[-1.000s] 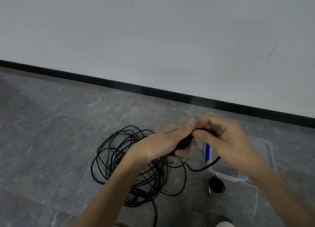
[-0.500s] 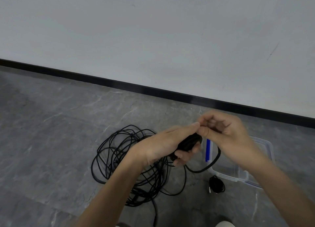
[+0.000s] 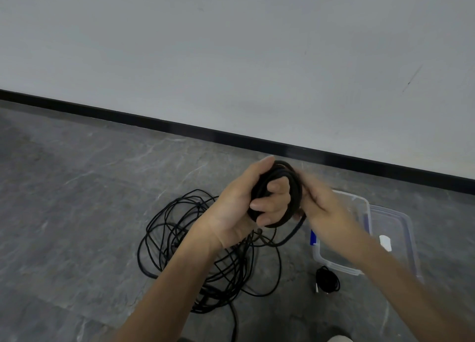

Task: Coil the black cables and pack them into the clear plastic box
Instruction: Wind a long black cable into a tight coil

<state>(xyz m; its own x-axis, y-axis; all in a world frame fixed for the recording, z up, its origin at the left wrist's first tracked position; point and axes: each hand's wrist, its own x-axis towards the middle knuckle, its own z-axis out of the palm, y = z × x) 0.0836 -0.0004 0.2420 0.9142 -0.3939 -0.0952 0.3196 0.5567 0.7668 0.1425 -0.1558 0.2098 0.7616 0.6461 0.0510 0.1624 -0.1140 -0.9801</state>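
Note:
My left hand (image 3: pixel 239 208) grips a small round coil of black cable (image 3: pixel 295 187), with its fingers curled through the middle of the loops. My right hand (image 3: pixel 326 208), blurred, holds the cable at the coil's right side, where a loose strand hangs down. A big loose tangle of black cable (image 3: pixel 180 244) lies on the floor below my left hand. The clear plastic box (image 3: pixel 341 269) stands open on the floor to the right, partly hidden behind my right forearm.
A small wound black cable (image 3: pixel 327 280) lies on the grey floor just in front of the box. The box lid (image 3: pixel 401 228) lies beside the box on its right. A white wall with a black skirting (image 3: pixel 231 136) runs across behind.
The coil has turned from edge-on to face me and is bigger, with my left fingers through it. Both hands have risen slightly. My right hand has swung down around the coil's right side.

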